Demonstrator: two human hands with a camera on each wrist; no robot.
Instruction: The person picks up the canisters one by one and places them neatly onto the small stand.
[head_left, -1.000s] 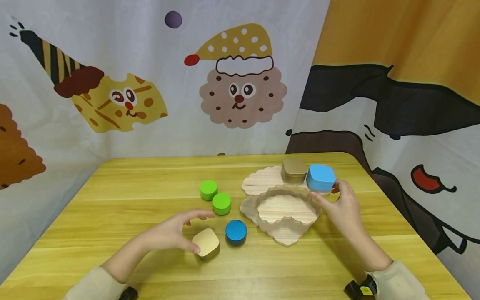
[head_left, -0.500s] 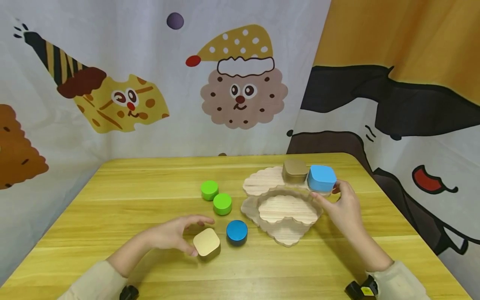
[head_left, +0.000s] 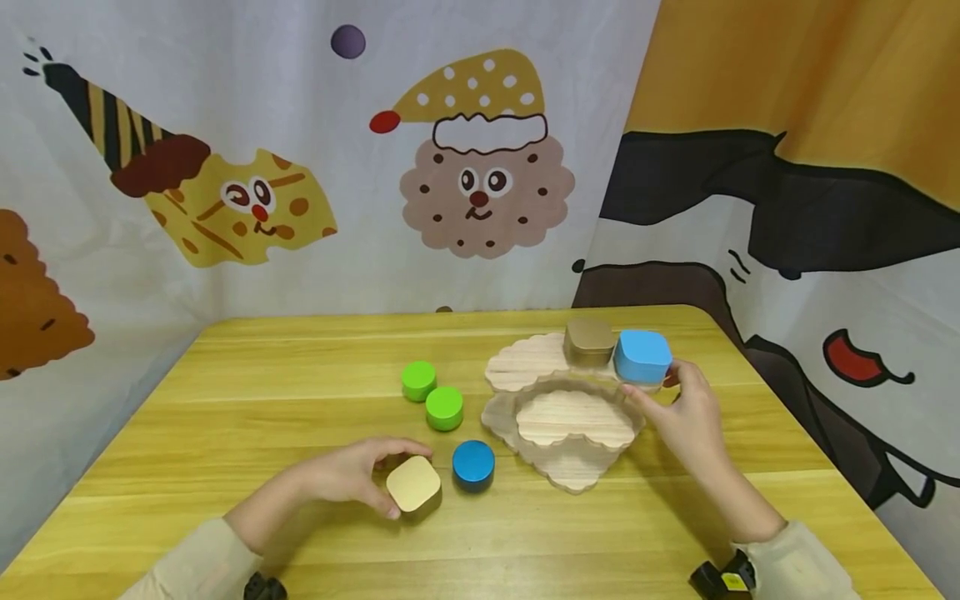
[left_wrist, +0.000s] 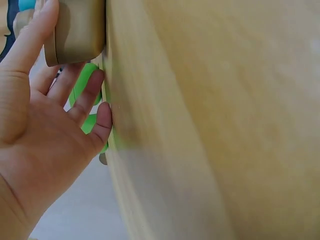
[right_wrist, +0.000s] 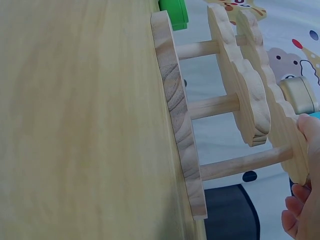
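Observation:
A gold rounded-square tin [head_left: 413, 483] stands on the table's near half. My left hand [head_left: 341, 475] pinches it from the left, thumb on the near side and index finger on the far side. In the left wrist view the thumb lies against the tin's [left_wrist: 80, 32] wall; the other fingers are loosely bent. At the right, my right hand [head_left: 686, 417] grips the top tier's edge of a wooden tiered stand [head_left: 573, 417], thumb above and fingers beneath. On that top tier sit a brown tin [head_left: 588, 342] and a light-blue tin [head_left: 642, 357], side by side.
A round blue tin [head_left: 473, 465] stands just right of the gold one. Two round green tins [head_left: 444, 408] are farther back, left of the stand. Dowels [right_wrist: 215, 106] join the stand's scalloped tiers to its base. A printed curtain [head_left: 300, 83] hangs behind the table [head_left: 247, 392].
My left fingers have closed in on the gold tin, with the index finger now at its far side. My right hand and the stand have stayed in place.

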